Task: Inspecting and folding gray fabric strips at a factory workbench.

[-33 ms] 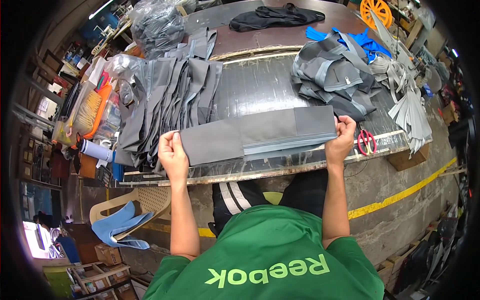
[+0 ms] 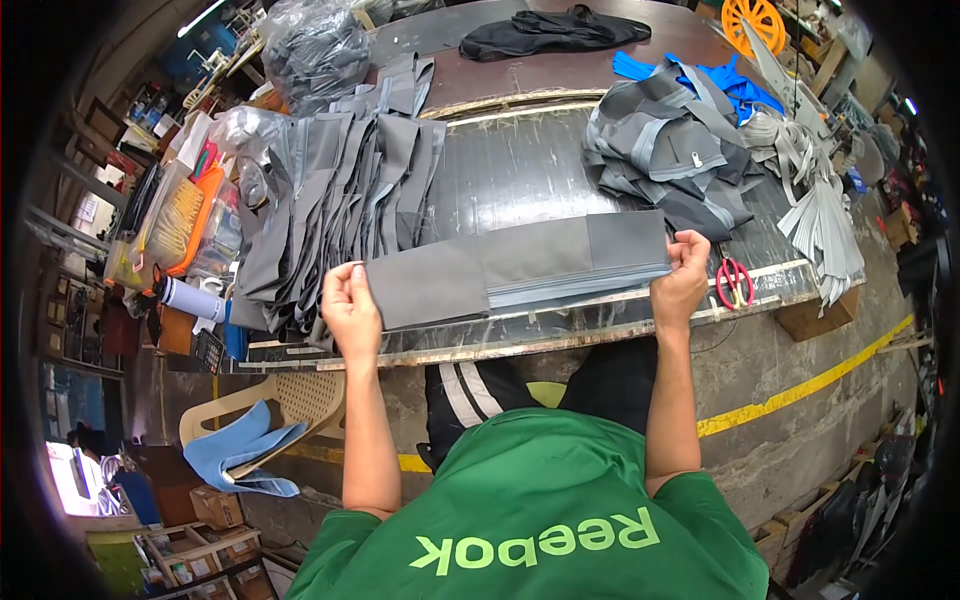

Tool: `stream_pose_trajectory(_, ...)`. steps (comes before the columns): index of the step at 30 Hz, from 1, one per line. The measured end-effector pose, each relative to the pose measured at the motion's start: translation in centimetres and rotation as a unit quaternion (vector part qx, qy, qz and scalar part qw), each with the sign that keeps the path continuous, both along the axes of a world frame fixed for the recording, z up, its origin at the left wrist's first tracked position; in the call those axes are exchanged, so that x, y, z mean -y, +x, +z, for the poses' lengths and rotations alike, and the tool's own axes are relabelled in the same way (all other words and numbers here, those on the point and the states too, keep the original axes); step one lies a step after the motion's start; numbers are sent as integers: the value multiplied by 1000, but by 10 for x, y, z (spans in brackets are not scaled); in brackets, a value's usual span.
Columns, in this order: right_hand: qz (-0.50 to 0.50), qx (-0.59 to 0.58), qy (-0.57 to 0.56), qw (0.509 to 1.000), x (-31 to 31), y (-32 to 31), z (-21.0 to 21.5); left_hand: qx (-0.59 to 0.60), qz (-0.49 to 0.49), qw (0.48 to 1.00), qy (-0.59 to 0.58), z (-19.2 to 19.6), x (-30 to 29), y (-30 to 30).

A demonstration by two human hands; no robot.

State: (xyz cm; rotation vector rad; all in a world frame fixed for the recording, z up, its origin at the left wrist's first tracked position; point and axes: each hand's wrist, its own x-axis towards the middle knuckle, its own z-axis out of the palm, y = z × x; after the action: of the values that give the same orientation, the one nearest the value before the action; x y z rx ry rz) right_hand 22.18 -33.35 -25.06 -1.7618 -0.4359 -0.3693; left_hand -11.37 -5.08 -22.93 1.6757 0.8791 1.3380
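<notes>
A long dark grey fabric panel (image 2: 535, 250) with a lighter blue-grey band along its lower right part stretches between my hands, over the table's near edge. My left hand (image 2: 352, 312) pinches its left end between thumb and fingers. At the other end my right hand (image 2: 682, 285) grips the right edge. Just left of and beyond my left hand lies a thick row of similar grey fabric pieces (image 2: 345, 185). Beyond my right hand is a heap of grey fabric pieces (image 2: 655, 150) with a zipper pull showing. Pink-handled scissors (image 2: 735, 283) lie right of my right hand.
The black-topped table (image 2: 510, 165) has a worn near edge. Light grey strips (image 2: 822, 235) hang over its right side, near blue fabric (image 2: 740, 88). A black cloth piece (image 2: 555, 36) lies at the far end. A beige plastic chair (image 2: 315, 400) stands at the near left.
My left hand and the panel's left end have shifted very slightly to the right. My right hand keeps its grip almost in place.
</notes>
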Motion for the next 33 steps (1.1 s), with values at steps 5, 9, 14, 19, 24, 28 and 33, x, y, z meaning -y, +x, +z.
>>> stream_pose_trajectory(5, 131, 52, -285, 948, 33, 29, -43, -194, -95, 969, -122, -73, -12, -7)
stream_pose_trajectory(9, 154, 38, -320, 934, 45, 17, -36, -127, -180, 940, -262, -87, -7, -13)
stream_pose_trajectory(14, 222, 180, -285, 915, 36, -15, 7, -52, -259, 922, -284, -48, 19, -13)
stream_pose_trajectory(19, 358, 154, -234, 891, -28, -71, 39, -42, -295, 924, -238, -9, 43, -13)
stream_pose_trajectory(24, 504, 131, -65, 851, -95, -114, 62, -47, -317, 926, -202, 30, 68, 2)
stream_pose_trajectory(28, 616, 69, -73, 782, -119, -114, 57, -106, -332, 928, -133, 46, 69, -4)
stream_pose_trajectory(33, 697, -327, 50, 636, -123, -120, 82, 27, -358, 931, -62, 59, 61, -21)
